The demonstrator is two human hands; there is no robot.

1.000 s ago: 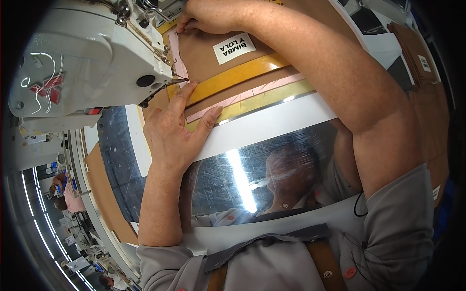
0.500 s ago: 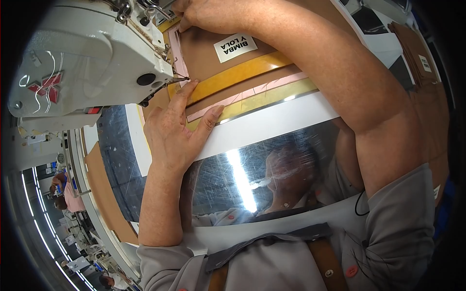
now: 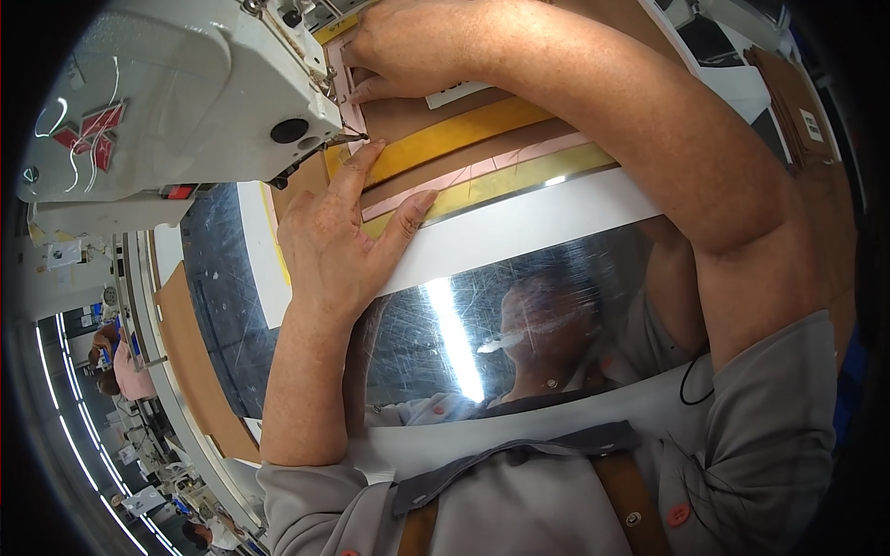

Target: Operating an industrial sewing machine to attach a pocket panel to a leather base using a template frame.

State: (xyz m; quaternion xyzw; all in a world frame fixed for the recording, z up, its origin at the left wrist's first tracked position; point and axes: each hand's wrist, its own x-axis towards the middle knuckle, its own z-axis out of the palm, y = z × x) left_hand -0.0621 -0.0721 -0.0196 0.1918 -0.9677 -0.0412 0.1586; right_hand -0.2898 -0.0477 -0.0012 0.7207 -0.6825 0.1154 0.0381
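My left hand (image 3: pixel 326 243) lies open, thumb and index finger spread, at the near left corner of a layered flat piece. The index fingertip touches the end of a yellow strip (image 3: pixel 464 139), close to the sewing machine's (image 3: pixel 278 102) dark pointed tip. Beyond it, my right hand (image 3: pixel 408 51) reaches over the brown panel (image 3: pixel 408 113). Its bent fingers press at the pink edging (image 3: pixel 354 118) beside the machine, with the thumb apart from them. Pink edging and a pale yellow border (image 3: pixel 510 192) run along the near side. The right hand and forearm partly cover a white label.
The machine head fills the upper left. A shiny scratched metal plate (image 3: pixel 417 343) lies before me, with a white sheet (image 3: pixel 519 208) beyond it. Brown panels (image 3: pixel 788 97) are stacked at the far right. A brown sheet (image 3: pixel 199 361) lies along the left; another person (image 3: pixel 130 371) is farther off.
My right hand has come nearer along the pink edging and now partly covers the label. The left hand keeps its place on the strip. The view has shifted slightly.
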